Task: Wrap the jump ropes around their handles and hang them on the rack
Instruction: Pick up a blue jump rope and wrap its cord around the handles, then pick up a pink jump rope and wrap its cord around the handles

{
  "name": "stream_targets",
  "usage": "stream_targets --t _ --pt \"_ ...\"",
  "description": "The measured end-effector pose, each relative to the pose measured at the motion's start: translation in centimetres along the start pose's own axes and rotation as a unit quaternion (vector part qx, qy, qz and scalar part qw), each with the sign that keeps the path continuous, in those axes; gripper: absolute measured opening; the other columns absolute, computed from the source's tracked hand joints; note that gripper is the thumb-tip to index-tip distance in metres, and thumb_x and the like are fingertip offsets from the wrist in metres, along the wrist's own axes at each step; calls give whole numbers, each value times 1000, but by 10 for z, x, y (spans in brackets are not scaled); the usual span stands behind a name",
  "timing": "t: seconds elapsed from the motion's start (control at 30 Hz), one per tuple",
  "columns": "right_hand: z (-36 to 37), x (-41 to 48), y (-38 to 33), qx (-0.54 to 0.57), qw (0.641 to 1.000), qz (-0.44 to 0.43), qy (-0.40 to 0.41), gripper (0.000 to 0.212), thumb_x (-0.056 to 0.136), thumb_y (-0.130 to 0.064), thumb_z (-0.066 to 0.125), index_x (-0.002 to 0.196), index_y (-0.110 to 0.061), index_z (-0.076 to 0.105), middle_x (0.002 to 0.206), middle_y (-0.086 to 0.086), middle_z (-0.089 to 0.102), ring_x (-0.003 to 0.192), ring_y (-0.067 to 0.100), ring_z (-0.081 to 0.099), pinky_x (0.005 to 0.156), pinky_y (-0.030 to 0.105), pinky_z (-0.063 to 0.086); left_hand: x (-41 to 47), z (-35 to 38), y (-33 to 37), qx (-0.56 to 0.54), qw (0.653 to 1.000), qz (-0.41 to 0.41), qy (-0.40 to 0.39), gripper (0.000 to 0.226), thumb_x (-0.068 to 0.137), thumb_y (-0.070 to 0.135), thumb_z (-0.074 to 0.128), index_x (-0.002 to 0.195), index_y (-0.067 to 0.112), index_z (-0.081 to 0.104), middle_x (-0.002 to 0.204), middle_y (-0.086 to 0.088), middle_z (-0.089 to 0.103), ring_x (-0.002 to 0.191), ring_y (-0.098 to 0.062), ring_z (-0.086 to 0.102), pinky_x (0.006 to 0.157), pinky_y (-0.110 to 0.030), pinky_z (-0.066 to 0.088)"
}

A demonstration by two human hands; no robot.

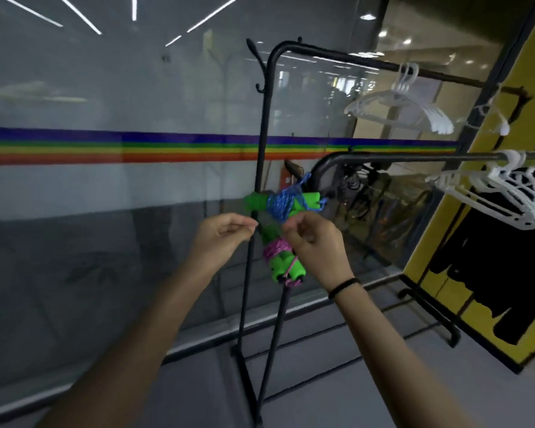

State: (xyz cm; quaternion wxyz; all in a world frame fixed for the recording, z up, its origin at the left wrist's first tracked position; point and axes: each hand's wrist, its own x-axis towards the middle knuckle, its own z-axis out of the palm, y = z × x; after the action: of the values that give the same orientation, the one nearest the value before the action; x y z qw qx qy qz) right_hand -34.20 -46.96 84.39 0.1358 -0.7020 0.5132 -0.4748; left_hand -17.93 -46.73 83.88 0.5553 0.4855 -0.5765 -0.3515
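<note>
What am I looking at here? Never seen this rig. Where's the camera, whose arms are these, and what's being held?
There is no machine here. A person wears one wide-angle camera on the head, so this single picture looks forward and down along their own bare arms. The left hand and right hand are up at the upright pole of a black garment rack. At that pole are two wound jump ropes, both with green handles. The blue jump rope lies crosswise, and the pink jump rope sits tilted just below it. The right hand's curled fingers seem to pinch the pink one's upper end. The left hand's fingertips are pinched together beside the pole, but blur hides whether they hold any cord. White hangers hang on the top rail.
</note>
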Motion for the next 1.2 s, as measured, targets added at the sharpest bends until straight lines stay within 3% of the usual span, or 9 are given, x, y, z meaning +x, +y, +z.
stream_targets --t 0.1,0.17,0.27,0.43,0.6,0.8,0.97,1.2 --pt "12 -41 -11 24 997 4 -76 11 80 -8 60 74 -18 62 67 1 60 63 13 55 63 25 44 -59 -29 -13 7 996 -74 48 17 82 6 61 80 18 72 63 6 67 55 4 58 55 -3 41" --pt "20 -64 -22 41 992 8 -119 13 78 -6 61 73 -18 63 69 1 60 66 15 55 65 27 44 -95 -50 -20 9 992 -105 76 24 83 7 61 72 27 71 58 11 67 55 1 58 55 -6 44" --pt "35 -95 -39 116 976 24 -182 20 73 -11 60 63 -29 60 69 -2 63 70 16 59 71 34 49 -145 -80 -23 6 983 -128 132 27 85 7 59 68 25 70 46 11 60 45 1 51 50 -9 43" --pt "63 -159 -56 192 937 79 -281 26 81 0 58 67 -22 62 43 -12 52 46 1 44 51 15 38 -235 -141 -35 14 965 -156 210 20 85 11 61 68 18 68 41 10 50 41 -1 44 48 -12 39" --pt "107 -231 -92 206 900 127 -362 17 87 -7 55 72 -6 61 54 2 49 52 12 43 56 24 37 -316 -209 -46 22 941 -173 289 15 84 4 61 69 1 66 36 9 45 36 -2 37 42 -13 34" --pt "183 -322 -170 225 872 136 -413 21 86 -3 53 71 -15 62 56 3 51 50 11 45 58 25 38 -412 -293 -61 5 927 -226 299 28 86 -2 54 67 15 65 38 10 50 38 1 43 42 -10 36" --pt "236 -403 -211 243 832 189 -462 16 85 -1 52 77 -11 62 63 1 55 50 3 49 52 12 43 -483 -343 -77 31 924 -275 262 31 87 -4 51 68 17 64 37 10 50 38 1 43 44 -11 34" --pt "302 -472 -194 223 797 235 -510 15 85 1 52 77 -9 59 64 5 55 57 12 49 50 10 40 -540 -369 -143 12 918 -310 246 33 86 -3 53 67 19 67 41 8 52 41 -1 44 51 -21 35"
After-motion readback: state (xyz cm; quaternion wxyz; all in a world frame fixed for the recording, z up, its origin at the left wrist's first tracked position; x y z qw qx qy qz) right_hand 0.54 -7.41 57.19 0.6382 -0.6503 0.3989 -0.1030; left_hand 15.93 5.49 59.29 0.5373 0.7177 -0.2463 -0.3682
